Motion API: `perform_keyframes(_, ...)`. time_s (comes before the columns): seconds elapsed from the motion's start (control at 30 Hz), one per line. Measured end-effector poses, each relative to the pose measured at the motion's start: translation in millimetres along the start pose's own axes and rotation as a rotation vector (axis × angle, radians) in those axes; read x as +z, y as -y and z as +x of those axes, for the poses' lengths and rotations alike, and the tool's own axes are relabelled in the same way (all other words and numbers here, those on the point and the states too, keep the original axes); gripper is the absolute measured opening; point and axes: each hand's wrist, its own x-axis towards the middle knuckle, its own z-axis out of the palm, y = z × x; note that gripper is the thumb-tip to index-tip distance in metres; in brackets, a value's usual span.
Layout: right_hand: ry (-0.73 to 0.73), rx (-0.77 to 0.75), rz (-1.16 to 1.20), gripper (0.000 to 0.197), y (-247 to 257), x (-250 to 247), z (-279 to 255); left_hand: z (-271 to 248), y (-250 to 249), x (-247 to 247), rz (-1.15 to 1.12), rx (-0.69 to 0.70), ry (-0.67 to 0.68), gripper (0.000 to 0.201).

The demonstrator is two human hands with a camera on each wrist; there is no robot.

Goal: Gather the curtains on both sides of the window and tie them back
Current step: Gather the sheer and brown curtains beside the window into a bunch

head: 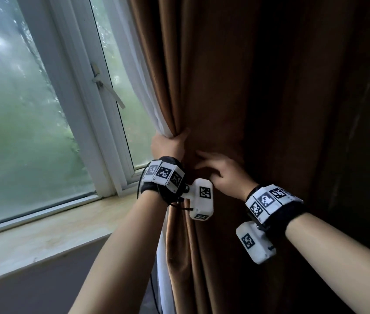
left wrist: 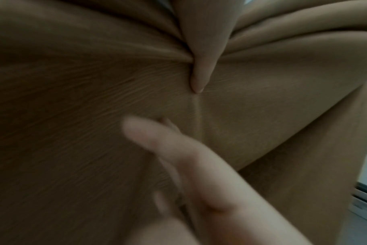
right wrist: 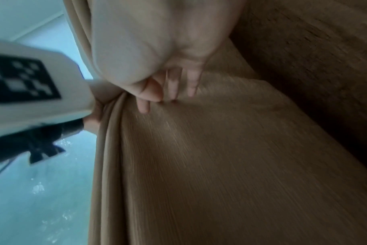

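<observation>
While the left hand (head: 168,145) keeps its grip clenched round the inner edge of the brown curtain (head: 236,87), the bunched folds fan out above that grip and hang in loose pleats below it. A strip of white sheer curtain (head: 150,105) is caught on the window side of the same grip, between the brown cloth and the glass. Just beside the grip, on the room side, the right hand (head: 222,171) lies released, its fingers (right wrist: 191,86) spread flat and pressing the cloth without curling round any of it. The right wrist view shows those fingertips dimpling the fabric, well short of taking hold.

From here, the risk I judge most likely is that the gather stays partial: only the edge is in the grip, and the wide stretch of brown curtain beyond the right hand hangs ungathered, so a tie put on now would slip or leave cloth sagging out. The sheer could also slide free of the grip if the left hand shifts, since it is thin and sits at the outer side of the fist. No tieback shows in any view, so one hand would have to let go to fetch it, and the folds could then spill. The window handle (head: 107,89) stands apart from the grip.
</observation>
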Motion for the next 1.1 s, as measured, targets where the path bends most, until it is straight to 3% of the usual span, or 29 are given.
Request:
perform_keyframes(0.17,-0.526,-0.008,-0.064,0.033,-11,-28,-4,3,0,1,0.016,-0.038,-0.039,0.041)
perform_keyframes(0.3,-0.897,0.176,-0.058,0.028,-32,-52,-8,1,-1,-2,0.026,-0.030,-0.055,0.042)
perform_keyframes(0.4,-1.131,0.336,0.003,0.037,-40,-67,-16,-1,-2,-6,0.034,-0.027,-0.054,0.041)
perform_keyframes(0.57,-1.105,0.672,0.117,0.074,-49,-84,-25,-7,-4,-12,0.040,-0.035,-0.028,0.044)
perform_keyframes(0.73,-1.177,0.777,0.332,0.091,-49,-106,-25,-14,-7,-16,0.045,-0.018,-0.023,0.043)
perform_keyframes(0.8,-1.126,0.821,0.404,0.093,-49,-116,-24,-17,-8,-17,0.054,-0.010,-0.024,0.043)
perform_keyframes(0.87,-1.051,0.891,0.374,0.087,-46,-124,-24,-19,-9,-17,0.052,-0.008,-0.023,0.043)
perform_keyframes(0.93,-0.971,0.890,0.277,0.066,-45,-128,-25,-22,-9,-17,0.045,-0.008,-0.025,0.043)
perform_keyframes(1.0,-0.912,0.814,0.255,0.049,-43,-123,-23,-25,-10,-17,0.042,-0.004,-0.028,0.043)
perform_keyframes(1.1,-0.924,0.676,0.335,0.044,-30,-108,-23,-29,-10,-18,0.019,0.006,-0.031,0.043)
